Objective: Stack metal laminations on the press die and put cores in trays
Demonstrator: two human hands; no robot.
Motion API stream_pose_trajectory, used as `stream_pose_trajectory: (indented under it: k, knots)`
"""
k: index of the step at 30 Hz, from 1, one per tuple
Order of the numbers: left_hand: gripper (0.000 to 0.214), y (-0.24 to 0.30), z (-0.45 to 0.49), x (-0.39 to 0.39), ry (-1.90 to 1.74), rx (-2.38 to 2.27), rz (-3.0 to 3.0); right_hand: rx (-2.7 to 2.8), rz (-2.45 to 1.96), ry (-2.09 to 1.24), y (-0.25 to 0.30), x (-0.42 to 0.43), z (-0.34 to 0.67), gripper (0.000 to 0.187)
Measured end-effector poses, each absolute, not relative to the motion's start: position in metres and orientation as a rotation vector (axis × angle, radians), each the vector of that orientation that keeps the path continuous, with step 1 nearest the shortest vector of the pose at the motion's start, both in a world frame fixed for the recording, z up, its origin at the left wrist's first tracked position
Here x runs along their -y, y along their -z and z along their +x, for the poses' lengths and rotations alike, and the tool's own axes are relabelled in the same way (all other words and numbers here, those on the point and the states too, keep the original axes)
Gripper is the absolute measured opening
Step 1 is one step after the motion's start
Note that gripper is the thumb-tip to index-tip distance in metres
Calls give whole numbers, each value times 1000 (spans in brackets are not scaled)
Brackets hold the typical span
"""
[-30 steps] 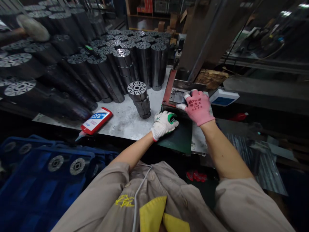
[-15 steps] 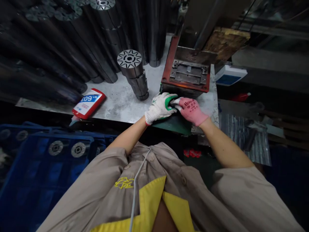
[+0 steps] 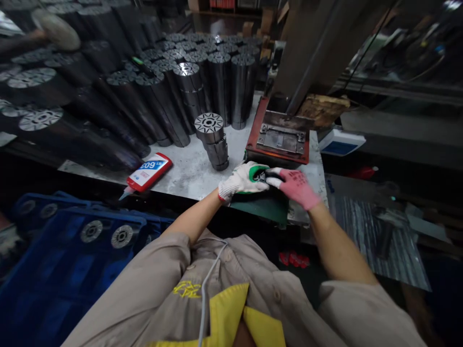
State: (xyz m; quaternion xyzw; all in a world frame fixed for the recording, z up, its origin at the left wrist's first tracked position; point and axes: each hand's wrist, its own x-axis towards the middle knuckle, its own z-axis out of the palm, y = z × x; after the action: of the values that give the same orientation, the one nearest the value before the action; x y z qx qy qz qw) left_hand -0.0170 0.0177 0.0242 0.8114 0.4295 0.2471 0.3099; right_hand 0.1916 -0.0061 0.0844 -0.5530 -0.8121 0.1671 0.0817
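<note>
My left hand [image 3: 243, 179], in a white glove with green coating, curls round a small metal piece [image 3: 259, 177]; only part of its slotted, shiny face shows between the fingers. Close against it is my right hand [image 3: 294, 184] in a pink glove with white fingertips. Its thumb and fingers pinch a dark, slim piece [image 3: 275, 175] at the metal piece; its kind I cannot make out. Both hands are over the front of the bench, above a green mat [image 3: 258, 208]. To their left stands a stepped stack of slotted metal rotor cores [image 3: 216, 149].
Many tall core stacks [image 3: 162, 108] crowd the back left. A red glue bottle [image 3: 149, 172] lies near the bench edge. Behind my hands sits a red-topped metal fixture [image 3: 280, 140]. Blue crates [image 3: 75, 260] stand lower left, with another person's gloved hand [image 3: 9, 238] beside them.
The view has tilted up, so more core stacks show at the back. My right hand has drawn slightly right, and the dark piece and metal face between my hands now show more.
</note>
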Motion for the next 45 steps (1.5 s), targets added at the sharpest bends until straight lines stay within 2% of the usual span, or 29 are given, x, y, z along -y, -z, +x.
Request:
stream_pose_trajectory:
  k: [3,5,13,17,20,23,26,30,32,35,41,45]
  knots:
    - [45,-34,-7,-14,-690,-1264,1991,1993,-1588,-695,-63,18,225,38]
    - [42,-40,0,-10,-655,-1434,2011,1835,-1605,-800,-52,27,235,43]
    - [51,-47,3,0,-470,-1550,2177,1804,-1569,-1036,-33,47,227,42]
    - [80,-44,-6,7,-415,-1475,2344,1782,-1555,-1038,-27,55,230,39]
    - [83,-41,-8,7,-419,-1463,2335,1755,-1564,-1025,-20,61,230,40]
    - [72,-37,-5,9,-682,-1415,2016,1739,-1592,-947,-16,62,217,56]
    - [62,-34,2,19,-1019,-1144,1490,1789,-1521,-707,-21,61,198,80]
    - [58,-34,12,31,-1125,-900,1225,1850,-1409,-546,-39,54,181,100]
    - [58,-35,9,32,-1142,-920,1227,1931,-1399,-537,-44,47,179,99]
    - [46,-33,-8,30,-1184,-1020,1209,2130,-1452,-662,-40,36,179,96]
    - [58,-28,-44,30,-1334,-1106,1463,2070,-1408,-1093,-24,31,210,84]
    - [59,-29,-38,25,-1230,-1115,1821,1661,-1562,-886,-11,37,243,67]
